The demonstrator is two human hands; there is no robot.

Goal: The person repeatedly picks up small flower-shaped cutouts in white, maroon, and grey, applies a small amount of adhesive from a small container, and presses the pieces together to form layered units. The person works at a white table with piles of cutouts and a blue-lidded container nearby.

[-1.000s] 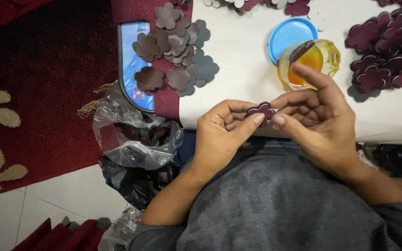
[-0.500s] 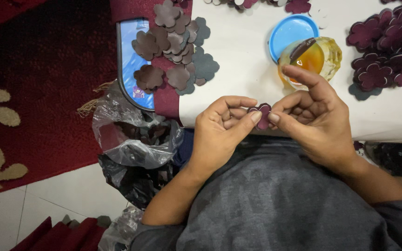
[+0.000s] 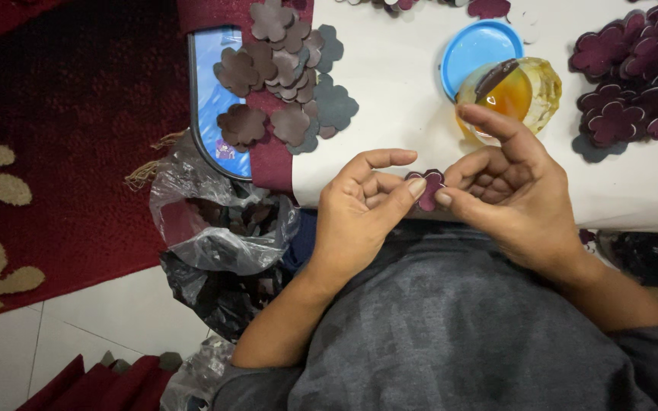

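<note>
- Between the two hands, at the near edge of the white desk (image 3: pixel 405 114), a small maroon flower-shaped cutout (image 3: pixel 429 187) is pinched from both sides.
- Left hand (image 3: pixel 359 209): thumb pressed against the cutout's left edge, index finger curled above it, remaining fingers folded into the palm. State: grasping the cutout.
- Right hand (image 3: pixel 515 190): thumb tip touching the cutout's lower right edge, fingers bent behind it, index finger stretched up and away. State: grasping the cutout.
- Just beyond the right hand's index finger, a clear plastic jar (image 3: pixel 523 95) of amber liquid stands on the desk, with a dark strip resting across its mouth.
- Touching the jar on its far left side, a round blue lid (image 3: pixel 474 47) lies flat.
- Far right of the right hand, a heap of maroon flower cutouts (image 3: pixel 634 76) covers the desk corner, some overlapping.
- Beyond the left hand, a pile of brown and grey flower cutouts (image 3: pixel 283 76) spreads across the desk edge and onto a blue rounded panel (image 3: pixel 209 99).
- Left of the left hand, below desk level, a clear plastic bag (image 3: pixel 207 221) holds dark pieces; a black bag (image 3: pixel 215 293) sits under it.
- Further left, a red carpet (image 3: pixel 62 152) with cream motifs covers the floor, bordered by pale tiles (image 3: pixel 78 335).
- Below both hands, a grey garment (image 3: pixel 451 335) fills the lower view.
</note>
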